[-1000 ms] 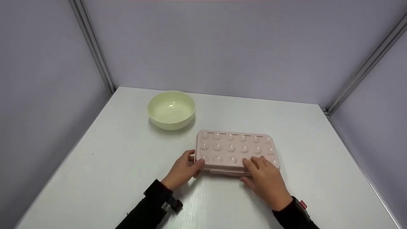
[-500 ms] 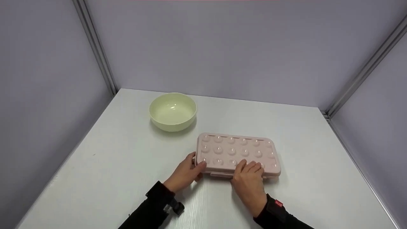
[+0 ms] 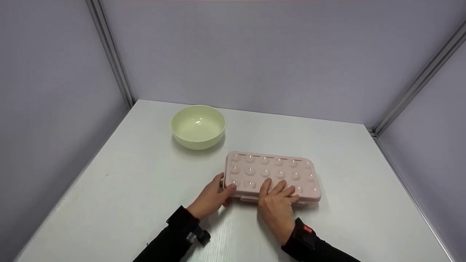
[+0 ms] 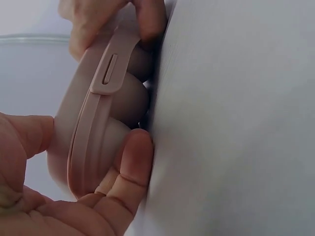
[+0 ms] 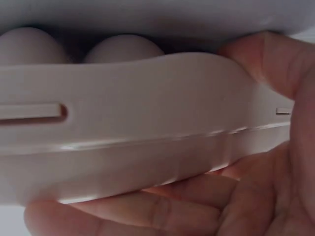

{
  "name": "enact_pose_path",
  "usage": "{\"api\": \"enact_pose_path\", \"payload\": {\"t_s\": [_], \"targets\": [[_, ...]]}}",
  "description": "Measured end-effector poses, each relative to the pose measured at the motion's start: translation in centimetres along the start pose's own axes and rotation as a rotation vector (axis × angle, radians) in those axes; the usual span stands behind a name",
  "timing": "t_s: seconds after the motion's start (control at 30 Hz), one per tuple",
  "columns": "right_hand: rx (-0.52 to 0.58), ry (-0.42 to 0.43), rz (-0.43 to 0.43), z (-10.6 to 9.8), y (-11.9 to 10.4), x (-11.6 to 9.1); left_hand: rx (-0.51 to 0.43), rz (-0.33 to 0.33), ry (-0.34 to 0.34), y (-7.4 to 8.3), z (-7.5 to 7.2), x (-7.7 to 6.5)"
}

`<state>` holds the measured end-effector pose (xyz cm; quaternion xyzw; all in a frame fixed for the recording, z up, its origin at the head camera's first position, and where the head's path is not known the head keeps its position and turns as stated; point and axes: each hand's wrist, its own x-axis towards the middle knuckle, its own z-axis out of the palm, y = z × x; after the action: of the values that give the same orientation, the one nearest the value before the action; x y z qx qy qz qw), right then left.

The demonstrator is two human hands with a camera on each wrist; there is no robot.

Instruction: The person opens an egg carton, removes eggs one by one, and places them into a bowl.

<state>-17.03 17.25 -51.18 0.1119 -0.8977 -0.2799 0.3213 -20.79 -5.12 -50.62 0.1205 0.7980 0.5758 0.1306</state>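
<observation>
A pink plastic egg box (image 3: 256, 165) with rows of round bumps on its lid lies closed on the white table. At its front left corner my left hand (image 3: 209, 198) grips it, thumb on the lid and fingers curled against the underside. My right hand (image 3: 277, 209) is at the middle of the front edge, with its fingers spread over the lid. In the right wrist view, its thumb (image 5: 266, 61) presses the lower edge of the front latch (image 5: 157, 93). The slotted latch also shows in the left wrist view. Whatever the box contains is hidden.
A pale green bowl (image 3: 198, 140) stands behind the egg box, to the left, with no contents visible. Grey panels (image 3: 240, 54) with metal posts enclose the white table (image 3: 138, 163) at the back and sides.
My right hand has moved left along the front of the egg box, from its right part to the latch area. My left hand keeps its grip on the corner.
</observation>
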Motion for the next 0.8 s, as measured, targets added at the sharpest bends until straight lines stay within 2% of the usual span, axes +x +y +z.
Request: {"api": "enact_pose_path", "payload": {"t_s": [0.17, 0.37, 0.47, 0.6, 0.7, 0.8], "targets": [[0.012, -0.003, 0.014, -0.4, 0.2, 0.1, 0.039, 0.054, -0.003, 0.0, 0.2, 0.1], [0.057, -0.049, 0.031, -0.8, 0.3, 0.1, 0.051, 0.106, -0.021, 0.0, 0.5, 0.1], [0.092, -0.080, 0.011, -1.1, 0.4, 0.0, 0.073, 0.095, -0.025, 0.0, 0.5, -0.2], [0.166, -0.133, -0.062, -1.7, 0.8, -0.4, 0.097, 0.058, -0.011, 0.1, 0.1, -0.5], [0.213, -0.130, -0.109, -1.9, 0.8, -0.8, 0.106, 0.034, 0.011, 0.1, -0.5, -0.7], [0.242, -0.127, -0.112, -1.9, 0.7, -1.0, 0.112, 0.031, 0.020, 0.0, -0.9, -0.8]]}}
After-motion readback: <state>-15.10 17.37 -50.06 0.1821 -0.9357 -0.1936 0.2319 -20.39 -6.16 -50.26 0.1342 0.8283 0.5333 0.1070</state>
